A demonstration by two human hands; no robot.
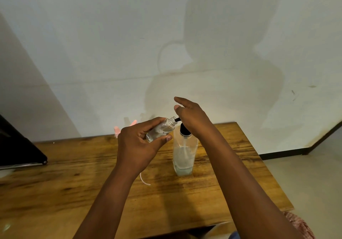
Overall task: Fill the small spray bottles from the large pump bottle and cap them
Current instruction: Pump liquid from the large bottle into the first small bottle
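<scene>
Left hand (137, 142) first: thumb and fingers are curled round a small clear spray bottle (160, 130), thumb tip pressed on its near side, fingers wrapped over the far side. The bottle is uncapped and tilted, its open threaded neck pointing up and to the right, lifted clear of the table. There's clear liquid with bubbles inside it.

Right at that neck sits the black nozzle (177, 119) of the pump, tip just meeting the bottle's mouth. Over to the right hand (192, 116): it's lying on top of the black pump head (184, 130), palm down, fingers fairly straight and stretched forward past the pump, gripping nothing. Whether the pump is pushed down, I cannot tell.

Below it stands the large pump bottle (185, 155), clear, upright on the wooden table (74, 183), with a pale dip tube showing through the wall and liquid low in the body.

Moving outward: a thin white curl of something (144, 180) lies on the table just under the left wrist. Behind the left hand, at the table's far edge, 2 pale pink shapes (117, 130) peek out, too blurred to identify. A dark flat object (20, 149) sits at the far left.
</scene>
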